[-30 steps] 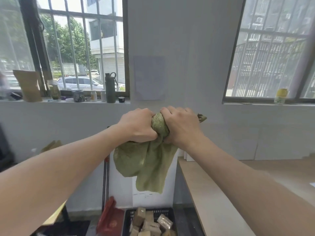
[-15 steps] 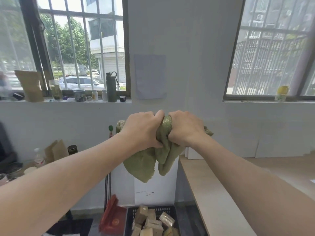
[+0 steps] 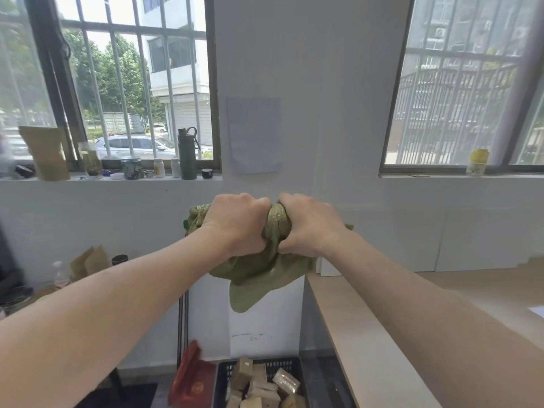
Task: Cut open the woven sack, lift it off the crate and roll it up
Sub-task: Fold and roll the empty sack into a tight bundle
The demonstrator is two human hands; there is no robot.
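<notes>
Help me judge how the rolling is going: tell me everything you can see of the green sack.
The sack is olive-green woven fabric with a faint sheen, bunched into a tight wad rather than a neat roll. The left hand and right hand grip it side by side, knuckles up, squeezing a twisted ridge between them. Crumpled cloth pokes out past the left hand, a small corner past the right, and a loose flap hangs below to a point. It is held in mid-air, clear of the black crate on the floor.

open air below hands (image 3: 273, 228), counter (image 3: 368, 334) right
</notes>
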